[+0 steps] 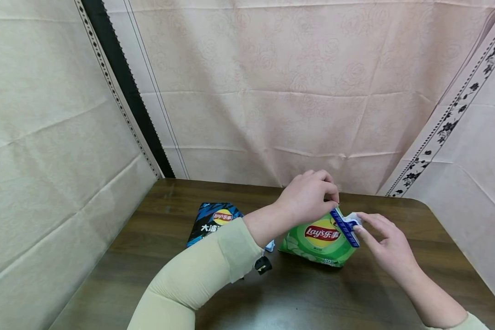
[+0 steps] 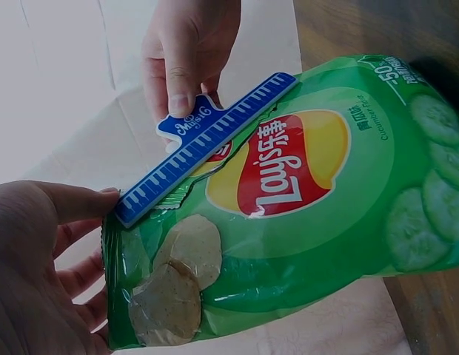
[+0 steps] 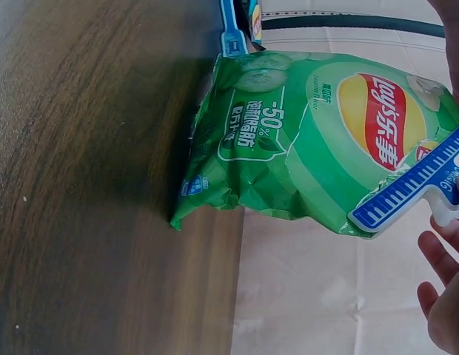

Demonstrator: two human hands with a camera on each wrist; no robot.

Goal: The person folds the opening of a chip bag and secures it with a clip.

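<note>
A green bag of Lay's potato chips [image 1: 301, 245] stands on the table, its top edge folded under a blue bag clip [image 2: 207, 148] with a piano-key pattern. My left hand [image 1: 311, 195] pinches the bag's upper corner at one end of the clip. In the left wrist view, the left thumb lies at the clip's end and the other fingers are behind the bag. My right hand [image 1: 385, 243] pinches the clip's white-edged handle, thumb in front. The right wrist view shows the clip [image 3: 407, 188] across the bag's top, the right hand [image 3: 448, 296] partly cut off.
A black and blue Lay's bag [image 1: 208, 227] lies to the left, partly covered by my left sleeve [image 1: 206, 261]. Beside it are a light blue clip-like piece [image 3: 231, 37] and a small black object [image 1: 263, 265]. Cloth [image 1: 272, 91] hangs behind the wooden table [image 1: 297, 298].
</note>
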